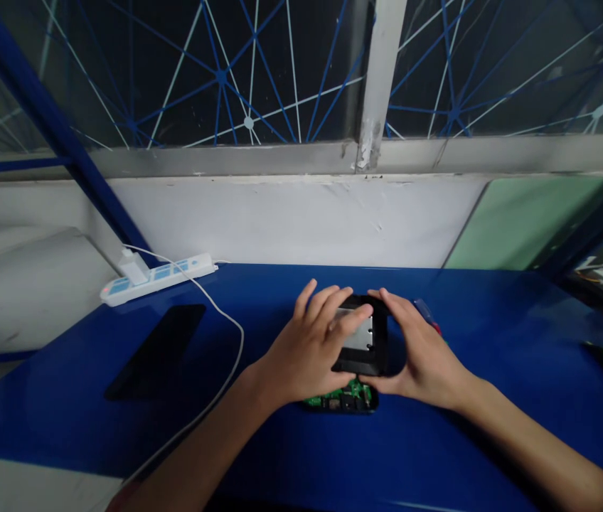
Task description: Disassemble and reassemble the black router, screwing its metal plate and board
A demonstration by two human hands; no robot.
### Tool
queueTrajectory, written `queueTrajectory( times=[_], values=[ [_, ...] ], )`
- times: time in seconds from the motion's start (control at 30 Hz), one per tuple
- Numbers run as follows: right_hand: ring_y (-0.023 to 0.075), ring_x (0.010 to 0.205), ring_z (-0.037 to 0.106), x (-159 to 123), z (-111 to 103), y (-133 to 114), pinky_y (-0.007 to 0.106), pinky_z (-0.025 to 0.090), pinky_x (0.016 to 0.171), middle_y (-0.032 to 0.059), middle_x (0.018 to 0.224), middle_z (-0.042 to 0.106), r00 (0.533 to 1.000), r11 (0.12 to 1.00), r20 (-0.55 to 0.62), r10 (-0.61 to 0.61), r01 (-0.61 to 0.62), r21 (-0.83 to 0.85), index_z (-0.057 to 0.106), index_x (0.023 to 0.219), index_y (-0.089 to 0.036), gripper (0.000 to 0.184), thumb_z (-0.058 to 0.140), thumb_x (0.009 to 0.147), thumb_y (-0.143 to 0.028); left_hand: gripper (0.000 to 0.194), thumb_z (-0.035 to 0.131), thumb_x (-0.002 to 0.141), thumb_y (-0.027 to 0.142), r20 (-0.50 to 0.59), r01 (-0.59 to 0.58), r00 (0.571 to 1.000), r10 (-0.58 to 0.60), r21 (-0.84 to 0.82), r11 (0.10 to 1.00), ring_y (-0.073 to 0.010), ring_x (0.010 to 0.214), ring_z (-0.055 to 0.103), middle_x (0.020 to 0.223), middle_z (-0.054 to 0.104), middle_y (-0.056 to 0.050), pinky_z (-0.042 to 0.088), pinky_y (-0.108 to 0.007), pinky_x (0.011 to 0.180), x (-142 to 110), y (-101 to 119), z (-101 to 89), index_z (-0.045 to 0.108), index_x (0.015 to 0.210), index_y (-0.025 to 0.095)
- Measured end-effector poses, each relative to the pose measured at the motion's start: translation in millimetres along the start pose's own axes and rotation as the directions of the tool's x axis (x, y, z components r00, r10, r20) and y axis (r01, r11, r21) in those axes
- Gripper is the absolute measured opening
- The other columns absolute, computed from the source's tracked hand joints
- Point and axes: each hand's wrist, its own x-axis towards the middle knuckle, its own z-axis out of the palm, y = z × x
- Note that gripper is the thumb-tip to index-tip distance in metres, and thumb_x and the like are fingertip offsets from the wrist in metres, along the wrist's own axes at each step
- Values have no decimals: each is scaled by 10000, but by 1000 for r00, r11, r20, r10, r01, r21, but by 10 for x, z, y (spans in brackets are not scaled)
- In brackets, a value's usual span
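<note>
A black plastic housing (381, 345) with a pale grey panel (360, 328) set in it is held up between both hands. My left hand (304, 348) covers its left side, the thumb along the lower edge and one finger reaching across the panel; the other fingers stick up. On the right side, my right hand (427, 355) grips the edge between thumb and fingers. Just below lies a black tray-like case with a green circuit board (355, 391), partly hidden by the hands and housing. Behind my right hand, a translucent blue and red object (425, 311) shows only in part.
A dark flat panel (157, 352) lies on the blue table (280, 462) at left. Behind it is a white power strip (173, 274) with a plug (134, 267). A white cable (240, 341) curves toward the front. A green board (520, 224) leans at the back right.
</note>
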Motion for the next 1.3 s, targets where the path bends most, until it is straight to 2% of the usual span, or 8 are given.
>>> queueTrajectory(
  times=[0.17, 0.33, 0.43, 0.57, 0.73, 0.9, 1.17, 1.3],
  values=[
    [454, 1391, 452, -23, 21, 13, 663, 484, 1070, 241, 1543, 411, 1000, 1000, 11, -23, 23, -18, 35, 1629, -201, 1183, 789, 769, -504, 958, 795, 711, 254, 20, -16, 1000, 16, -30, 999, -415, 1389, 388, 1454, 406, -235, 219, -674, 1183, 59, 45, 22, 236, 1487, 198],
    [430, 1452, 387, 27, -5, -51, 609, 457, 1126, 234, 1639, 266, 999, 998, 29, -39, 37, 54, -93, 1622, -203, 1257, 788, 779, -511, 950, 828, 691, 274, -89, 25, 995, -45, -208, 978, -423, 1306, 403, 1398, 360, -216, 421, -649, 1052, 0, -10, 50, 250, 1443, 214],
    [441, 1440, 406, 55, -30, -77, 618, 448, 1125, 246, 1660, 202, 999, 993, 49, -16, 11, 116, -143, 1611, -199, 1382, 820, 704, -599, 1064, 868, 666, 307, -111, 53, 989, -102, -379, 924, -430, 1339, 358, 1403, 303, -207, 462, -637, 1030, -39, -17, 55, 177, 1473, 238],
    [451, 1439, 404, 58, -36, -80, 640, 435, 1119, 249, 1633, 285, 992, 976, 130, 2, -30, 215, -141, 1611, -203, 1480, 855, 611, -647, 1320, 960, 556, 373, -91, 56, 989, -119, -511, 858, -449, 1345, 349, 1422, 261, -204, 472, -652, 1033, -64, -5, 70, 74, 1528, 270],
    [455, 1461, 362, 28, 38, -78, 653, 401, 1137, 248, 1631, 289, 982, 957, 189, -13, -42, 288, -152, 1608, -205, 1488, 870, 609, -618, 1395, 985, 496, 499, -152, 5, 984, -93, -496, 868, -469, 1331, 348, 1408, 307, -189, 425, -693, 1075, -56, -41, 99, 104, 1553, 271],
    [447, 1436, 411, 6, 87, -82, 632, 428, 1132, 219, 1629, 312, 983, 956, 166, 76, -119, 268, -111, 1617, -243, 1402, 851, 657, -587, 1369, 980, 497, 531, -191, -19, 977, -98, -532, 847, -477, 1364, 345, 1424, 327, -191, 390, -694, 1112, -74, -76, 138, 129, 1536, 271],
    [441, 1321, 533, -39, 89, 17, 648, 491, 1053, 212, 1505, 462, 983, 959, 72, 170, -182, 215, 2, 1625, -241, 1334, 852, 643, -545, 1380, 985, 553, 378, -37, 148, 976, -213, -601, 785, -512, 1401, 376, 1561, 267, -242, 403, -721, 1099, -177, -152, 144, 47, 1561, 297],
    [429, 1329, 520, -41, 58, 52, 648, 466, 1068, 214, 1491, 463, 981, 962, 41, 188, -192, 193, 28, 1623, -225, 1296, 843, 658, -515, 1396, 987, 551, 367, -28, 208, 962, -271, -566, 798, -503, 1389, 407, 1580, 263, -233, 430, -729, 1074, -203, -206, 168, 39, 1574, 310]
  ],
)
